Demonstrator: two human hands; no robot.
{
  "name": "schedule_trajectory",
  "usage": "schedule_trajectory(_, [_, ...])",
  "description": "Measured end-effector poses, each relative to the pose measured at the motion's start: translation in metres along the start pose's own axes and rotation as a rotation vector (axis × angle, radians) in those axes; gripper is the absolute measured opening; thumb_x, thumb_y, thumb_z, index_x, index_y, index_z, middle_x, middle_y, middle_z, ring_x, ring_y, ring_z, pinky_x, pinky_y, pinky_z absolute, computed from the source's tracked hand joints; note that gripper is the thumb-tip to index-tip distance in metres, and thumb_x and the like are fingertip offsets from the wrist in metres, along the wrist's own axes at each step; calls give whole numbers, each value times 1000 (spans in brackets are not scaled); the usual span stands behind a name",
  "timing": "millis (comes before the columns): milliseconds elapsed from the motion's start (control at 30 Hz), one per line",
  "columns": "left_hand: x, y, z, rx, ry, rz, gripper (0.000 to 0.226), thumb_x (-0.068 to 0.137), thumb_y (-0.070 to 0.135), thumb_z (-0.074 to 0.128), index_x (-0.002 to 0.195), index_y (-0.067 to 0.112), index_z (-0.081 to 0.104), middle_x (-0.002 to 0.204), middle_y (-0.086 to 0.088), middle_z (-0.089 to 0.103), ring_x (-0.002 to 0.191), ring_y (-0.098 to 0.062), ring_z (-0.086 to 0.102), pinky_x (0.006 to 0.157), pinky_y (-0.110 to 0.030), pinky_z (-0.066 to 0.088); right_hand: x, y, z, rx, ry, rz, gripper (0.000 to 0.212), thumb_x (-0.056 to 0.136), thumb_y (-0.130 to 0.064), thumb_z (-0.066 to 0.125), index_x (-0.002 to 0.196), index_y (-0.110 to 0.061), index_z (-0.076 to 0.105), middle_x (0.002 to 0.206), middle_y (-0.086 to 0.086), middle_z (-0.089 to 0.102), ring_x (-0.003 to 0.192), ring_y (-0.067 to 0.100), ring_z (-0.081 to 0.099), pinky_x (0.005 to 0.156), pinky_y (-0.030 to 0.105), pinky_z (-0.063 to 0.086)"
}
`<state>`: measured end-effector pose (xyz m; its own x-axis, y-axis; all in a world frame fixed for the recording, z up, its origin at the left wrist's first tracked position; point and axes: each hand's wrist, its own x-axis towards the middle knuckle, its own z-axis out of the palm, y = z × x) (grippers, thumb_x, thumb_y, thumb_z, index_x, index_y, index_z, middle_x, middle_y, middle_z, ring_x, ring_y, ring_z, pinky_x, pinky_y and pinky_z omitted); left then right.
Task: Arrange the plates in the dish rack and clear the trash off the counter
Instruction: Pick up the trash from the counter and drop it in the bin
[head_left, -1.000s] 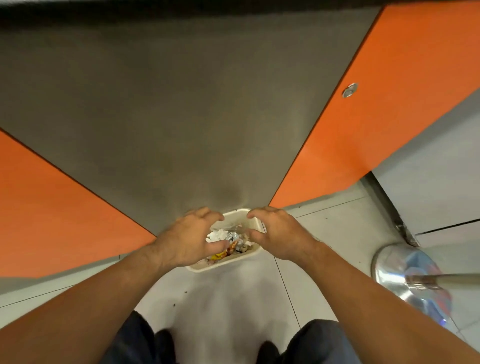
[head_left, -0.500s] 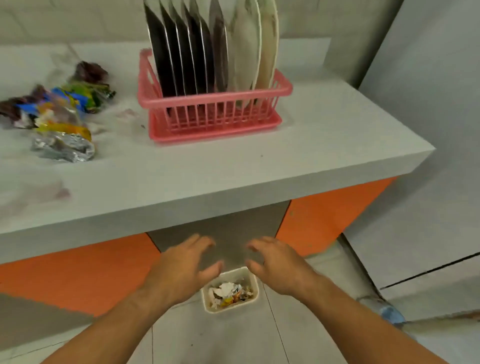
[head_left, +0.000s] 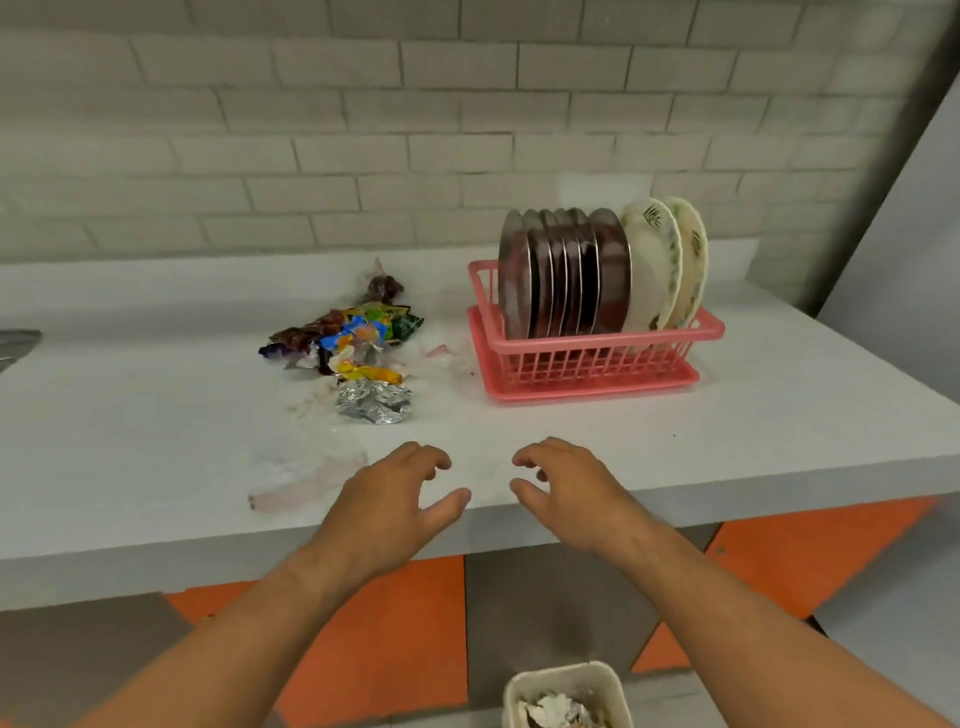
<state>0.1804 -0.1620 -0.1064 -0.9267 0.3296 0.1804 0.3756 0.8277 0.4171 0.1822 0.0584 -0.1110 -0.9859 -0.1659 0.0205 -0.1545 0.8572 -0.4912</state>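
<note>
stainless steel round plates (head_left: 563, 275) are standing on edge in a row in the pink plastic slatted dish rack (head_left: 597, 358), filling its left and middle part, and two white round plates with leaf prints (head_left: 662, 260) are leaning at its right end. the rack is sitting on the white stone counter (head_left: 156, 447), right of the frame's centre.

trash is lying on the counter left of the rack, near the middle of the frame: a heap of crumpled colourful snack wrappers (head_left: 348, 335), with a crumpled ball of silver foil (head_left: 374, 401) just below it in the picture. a scrap of pale clear plastic film (head_left: 306, 475) is lying apart from the heap, lower in the frame near the counter's front edge, just left of the left hand (head_left: 395, 499).

both hands are reaching over the counter's front edge in the lower middle of the frame, palms down, near each other but apart. the left hand is grasping nothing, its fingers loosely bent and thumb spread. the right hand (head_left: 566, 493) is also grasping nothing, fingers loosely curled. whether they are touching the surface i cannot tell.

a cream rectangular plastic bin (head_left: 563, 674) holding crumpled paper is standing on the floor at the bottom edge, below the right forearm. orange cabinet panels (head_left: 395, 639) are showing under the counter, and a pale grey brick wall (head_left: 363, 130) is filling the top.
</note>
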Motion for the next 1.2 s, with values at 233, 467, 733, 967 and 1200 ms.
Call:
schedule_trajectory(233, [7, -39, -17, -30, 38, -39, 43, 86, 60, 51, 121, 34, 53, 112, 16, 55, 81, -5, 55, 77, -26, 48, 40, -30, 25, -113, -77, 9, 32, 97, -36, 48, 126, -23, 57, 129, -5, 54, 113, 14, 52, 98, 31, 44])
schedule_trajectory(467, [53, -57, -25, -40, 119, -10, 39, 87, 54, 56, 119, 31, 57, 113, 17, 55, 86, -2, 50, 75, -21, 40, 113, -42, 30, -166, -23, -77, 31, 98, -27, 47, 122, -14, 61, 130, 2, 54, 116, 20, 51, 100, 31, 41])
schedule_trajectory(733, [126, -83, -35, -33, 197, -36, 32, 86, 46, 62, 112, 28, 61, 106, 16, 56, 91, -6, 53, 76, -21, 41, 220, -36, 38, -177, 46, -119, 38, 95, -19, 50, 131, -9, 50, 133, 8, 49, 123, 23, 44, 102, 28, 34])
schedule_trajectory(967, [170, -99, -23, -6, 230, -50, 35, 85, 45, 64, 113, 24, 63, 109, 11, 58, 93, -8, 54, 78, -23, 44, 269, -25, 61, -137, -51, -9, 56, 92, -16, 52, 142, -24, 28, 131, 3, 48, 118, 24, 49, 97, 39, 47])
schedule_trajectory(1200, [196, -107, -21, -50, 268, -21, 30, 83, 43, 66, 105, 23, 65, 102, 11, 61, 75, 6, 50, 67, -16, 38, 265, -25, 67, -387, -124, -2, 74, 89, 1, 43, 152, -15, 8, 132, 12, 47, 116, 31, 52, 87, 40, 46])
